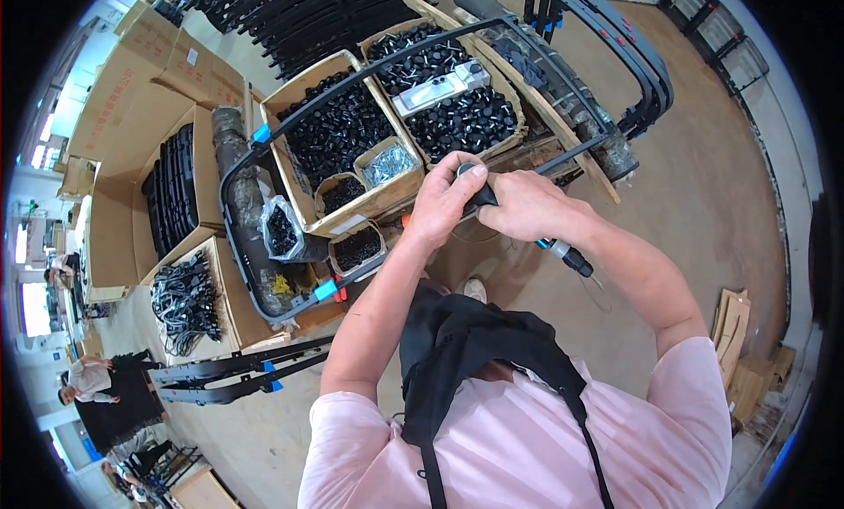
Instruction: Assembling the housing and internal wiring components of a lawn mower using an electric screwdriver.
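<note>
My left hand [447,199] is closed, thumb and fingers pinching around a black rounded part [482,194] whose full shape is hidden by my fingers. Right beside it, my right hand [532,206] is closed around a slim hand tool [573,259], black with a blue band, whose rear end sticks out below the palm. The tool's working end is hidden between the hands. A black bent tubular frame [347,84] with blue tape pieces [325,290] lies across the boxes, and its right-hand stretch passes just behind my hands.
Cartons of black round-headed bolts [462,122] and black small parts [338,127] stand ahead, with a small box of silver screws [388,165]. A plastic bag [281,230] sits left. Grey padded rollers [236,153] flank the cartons. More black frames [646,69] hang at far right.
</note>
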A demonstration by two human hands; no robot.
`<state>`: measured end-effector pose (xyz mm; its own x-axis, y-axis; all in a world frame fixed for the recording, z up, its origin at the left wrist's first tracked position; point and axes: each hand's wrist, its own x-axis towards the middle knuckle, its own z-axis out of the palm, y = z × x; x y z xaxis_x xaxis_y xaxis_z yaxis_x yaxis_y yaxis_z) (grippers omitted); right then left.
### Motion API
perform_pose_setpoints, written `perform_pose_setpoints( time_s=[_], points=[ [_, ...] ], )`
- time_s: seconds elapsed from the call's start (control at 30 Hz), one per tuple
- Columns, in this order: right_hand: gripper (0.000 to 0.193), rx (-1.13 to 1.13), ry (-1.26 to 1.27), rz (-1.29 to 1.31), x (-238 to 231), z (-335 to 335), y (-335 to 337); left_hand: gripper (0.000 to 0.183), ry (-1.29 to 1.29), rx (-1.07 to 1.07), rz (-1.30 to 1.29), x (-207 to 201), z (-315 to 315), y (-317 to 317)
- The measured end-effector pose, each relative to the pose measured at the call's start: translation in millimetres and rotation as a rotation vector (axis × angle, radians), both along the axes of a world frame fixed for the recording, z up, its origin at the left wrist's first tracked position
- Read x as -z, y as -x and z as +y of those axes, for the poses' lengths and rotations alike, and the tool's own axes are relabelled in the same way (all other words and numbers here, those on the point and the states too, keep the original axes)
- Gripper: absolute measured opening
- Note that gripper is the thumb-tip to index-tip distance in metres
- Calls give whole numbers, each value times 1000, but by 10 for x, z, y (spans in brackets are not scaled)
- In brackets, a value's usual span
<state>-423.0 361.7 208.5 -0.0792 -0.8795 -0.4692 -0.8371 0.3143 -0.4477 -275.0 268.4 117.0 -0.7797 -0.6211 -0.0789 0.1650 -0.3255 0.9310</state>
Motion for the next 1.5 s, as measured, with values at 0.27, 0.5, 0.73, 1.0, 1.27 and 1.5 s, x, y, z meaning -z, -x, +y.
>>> perform_pose_setpoints(
  time_s=[0.27,0.5,0.73,1.0,1.27,1.5],
  points=[
    [43,0,25,7,-46,-94,-58,20,2,-63,10,48,-26,20],
    [50,-36,37,28,-22,-21,-57,21,65,-86,27,135,45,-28],
    [55,-91,88,-7,162,-15,38,24,142,-146,-34,151,165,-73],
    [62,-107,63,-29,179,-33,90,22,141,-188,-23,183,204,-38],
    [55,-127,29,-30,161,-34,94,21,94,-156,18,139,259,-99],
    [59,-129,21,-44,213,19,83,20,155,-191,-7,169,321,-131]
  ],
)
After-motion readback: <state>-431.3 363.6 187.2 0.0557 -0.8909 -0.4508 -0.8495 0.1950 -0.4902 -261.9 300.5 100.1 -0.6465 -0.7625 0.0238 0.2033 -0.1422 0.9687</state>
